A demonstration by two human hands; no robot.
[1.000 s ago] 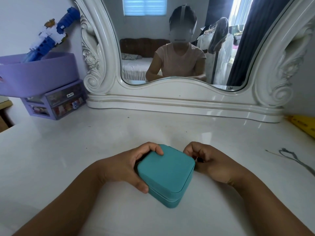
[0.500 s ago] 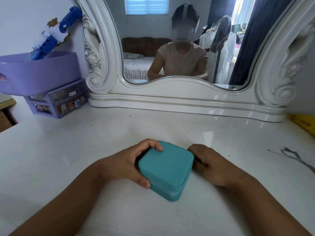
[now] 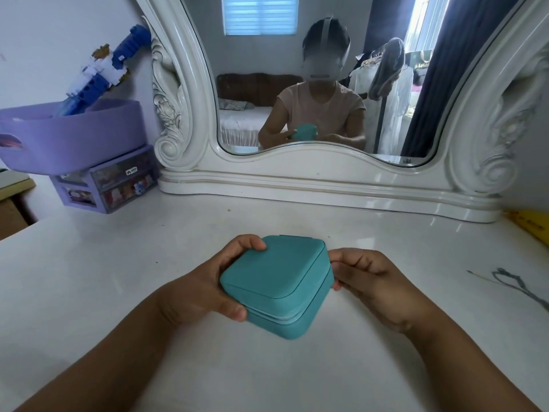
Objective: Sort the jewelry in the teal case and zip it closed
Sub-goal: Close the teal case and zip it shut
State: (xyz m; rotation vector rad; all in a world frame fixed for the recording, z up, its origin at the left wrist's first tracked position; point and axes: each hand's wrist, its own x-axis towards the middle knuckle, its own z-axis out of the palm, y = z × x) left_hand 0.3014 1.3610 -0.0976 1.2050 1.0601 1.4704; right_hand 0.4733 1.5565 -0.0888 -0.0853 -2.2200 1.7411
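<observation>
A square teal jewelry case (image 3: 277, 282) with rounded corners lies on the white dresser top, its lid down. A pale zipper line runs along its front and right sides. My left hand (image 3: 205, 289) grips the case's left side, fingers over the far corner and thumb at the near corner. My right hand (image 3: 370, 281) is curled against the case's right side at the zipper line; whether it pinches the zipper pull is hidden. No jewelry shows.
A large white ornate mirror (image 3: 326, 185) stands at the back of the dresser (image 3: 118, 292). At the far left a purple drawer unit (image 3: 110, 185) carries a purple tub (image 3: 71, 135) with a blue toy. A yellow object (image 3: 531, 227) and a grey mark (image 3: 517, 286) lie at right.
The case has turned slightly and sits a little nearer the mirror. My right hand has shifted along the case's right side; my left hand keeps its grip.
</observation>
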